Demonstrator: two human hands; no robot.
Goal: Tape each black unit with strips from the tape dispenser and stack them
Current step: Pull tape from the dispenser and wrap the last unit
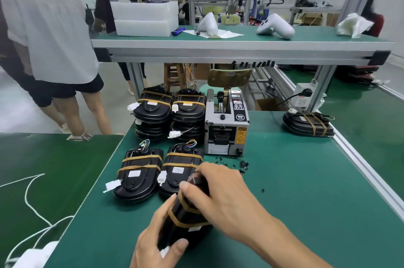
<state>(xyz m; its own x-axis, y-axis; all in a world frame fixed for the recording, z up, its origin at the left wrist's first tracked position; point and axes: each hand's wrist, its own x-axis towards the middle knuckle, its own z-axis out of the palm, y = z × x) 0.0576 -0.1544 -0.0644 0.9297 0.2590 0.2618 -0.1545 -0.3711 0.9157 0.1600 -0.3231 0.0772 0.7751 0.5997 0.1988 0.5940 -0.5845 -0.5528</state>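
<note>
Gripping a black unit from both sides, the two hands hold it tilted on edge just above the green table, near the front. The left hand curls round its lower end, thumb across the near face; the right hand clasps its upper end from the right, thumb pressed on top. Two brown tape strips already wrap round this unit.

Just beyond the hands, two more taped units lie flat side by side: the left one and the right one, each with coloured wires at the far end and a white connector. Behind them stand two taller stacks of taped units, touching each other. The tape dispenser sits immediately right of those stacks, with small black scraps scattered on the table before it. Another taped unit rests apart, at the far right of the table. A raised shelf crosses behind, carrying white foam trays and white housings.
</note>
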